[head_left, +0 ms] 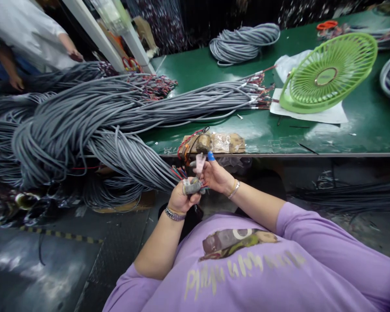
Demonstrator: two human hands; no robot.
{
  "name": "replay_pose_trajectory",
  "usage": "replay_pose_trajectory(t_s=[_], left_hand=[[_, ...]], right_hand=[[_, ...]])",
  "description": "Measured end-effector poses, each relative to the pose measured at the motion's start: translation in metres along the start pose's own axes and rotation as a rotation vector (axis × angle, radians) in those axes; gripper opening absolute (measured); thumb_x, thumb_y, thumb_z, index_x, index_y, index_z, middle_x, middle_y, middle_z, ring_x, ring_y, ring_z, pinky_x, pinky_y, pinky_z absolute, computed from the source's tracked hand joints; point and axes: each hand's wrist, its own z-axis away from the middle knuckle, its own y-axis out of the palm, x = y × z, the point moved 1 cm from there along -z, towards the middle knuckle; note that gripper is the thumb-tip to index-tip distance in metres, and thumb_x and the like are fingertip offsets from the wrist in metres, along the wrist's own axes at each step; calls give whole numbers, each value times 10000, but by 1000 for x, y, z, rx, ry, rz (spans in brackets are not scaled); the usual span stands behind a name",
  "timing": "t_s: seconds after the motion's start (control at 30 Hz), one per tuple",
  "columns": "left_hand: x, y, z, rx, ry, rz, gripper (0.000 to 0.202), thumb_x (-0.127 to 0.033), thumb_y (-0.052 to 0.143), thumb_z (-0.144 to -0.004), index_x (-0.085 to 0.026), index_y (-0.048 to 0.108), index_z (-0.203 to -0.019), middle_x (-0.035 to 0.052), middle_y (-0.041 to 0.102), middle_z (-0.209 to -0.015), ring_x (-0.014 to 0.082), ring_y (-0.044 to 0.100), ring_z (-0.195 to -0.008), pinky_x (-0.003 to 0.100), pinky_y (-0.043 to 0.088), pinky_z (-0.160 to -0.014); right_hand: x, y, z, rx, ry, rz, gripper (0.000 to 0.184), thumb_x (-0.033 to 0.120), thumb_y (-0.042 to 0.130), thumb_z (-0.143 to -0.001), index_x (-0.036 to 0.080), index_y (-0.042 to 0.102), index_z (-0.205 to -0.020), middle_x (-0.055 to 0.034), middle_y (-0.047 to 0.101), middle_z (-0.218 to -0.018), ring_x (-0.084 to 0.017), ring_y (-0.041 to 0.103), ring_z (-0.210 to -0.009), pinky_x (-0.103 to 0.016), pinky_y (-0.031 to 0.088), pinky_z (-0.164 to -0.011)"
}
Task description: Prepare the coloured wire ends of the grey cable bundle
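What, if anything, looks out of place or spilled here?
Nothing looks clearly spilled. One slightly untidy thing: a small white scrap lies loose on the green table, just in front of the cable bundle, apart from the neatly gathered cables.

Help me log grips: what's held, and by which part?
The left hand seems to hold gray cable near its wire end; any hold by the right hand is unclear.

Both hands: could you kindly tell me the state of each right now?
Left hand: closed, holding wires.
Right hand: at the wires; whether gripping cannot be told.
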Motion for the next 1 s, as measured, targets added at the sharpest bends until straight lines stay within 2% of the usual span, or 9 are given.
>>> replay_pose_trajectory(t_s=[0.17, 0.27, 0.37, 0.6, 0.8, 0.9, 1.0], left_hand=[[3, 18, 14, -164, 132, -140, 419, -488, 783, -648, -153, 536, -602, -52, 458, -341, 45, 337, -248, 166, 236, -316], [5, 26, 18, -245, 193, -183, 401, -477, 771, -673, -154, 541, -618, -54, 479, -365, 42, 351, -261, 168, 235, -323], [6, 27, 17, -286, 226, -157, 400, -469, 759, -690, -166, 509, -620, -59, 486, -381, 41, 354, -272, 172, 255, -336], [2, 23, 12, -275, 223, -117, 436, -518, 756, -661, -175, 491, -617, -60, 464, -361, 46, 339, -263, 176, 255, -330], [-3, 25, 9, -253, 184, -105, 410, -487, 766, -636, -173, 504, -628, -69, 443, -352, 41, 314, -260, 168, 231, -317], [-2, 24, 8, -249, 174, -118, 396, -476, 755, -645, -170, 505, -618, -67, 437, -350, 37, 309, -262, 166, 226, -321], [1, 21, 7, -254, 179, -119, 384, -463, 751, -653, -171, 503, -617, -65, 441, -355, 40, 317, -267, 167, 229, -326]], right_hand=[[3, -1, 6, 36, -25, 39, 498, 638, 595, -823, 153, 661, -913, -18, 620, -748, -90, 473, -568, -210, 407, -520], [3, 0, 6, 14, -144, 111, 391, 510, 742, -747, 142, 653, -845, 10, 583, -694, -65, 421, -543, -186, 361, -496], [1, 0, 6, -21, -227, 162, 413, 505, 791, -685, 136, 643, -798, 23, 558, -651, -55, 398, -521, -183, 321, -471], [-1, 6, 2, -58, -223, 208, 480, 608, 729, -715, 137, 643, -738, -1, 591, -647, -72, 457, -528, -204, 367, -489], [-3, 5, -6, -71, -141, 105, 506, 639, 711, -719, 139, 648, -758, -8, 621, -654, -81, 502, -527, -211, 421, -511], [-1, 7, -7, -53, -81, 34, 503, 633, 711, -726, 135, 648, -771, 2, 616, -642, -66, 462, -501, -207, 420, -514], [-1, 10, -7, -44, -119, 4, 494, 617, 714, -735, 127, 648, -748, 36, 531, -558, -54, 405, -489, -186, 375, -495]])
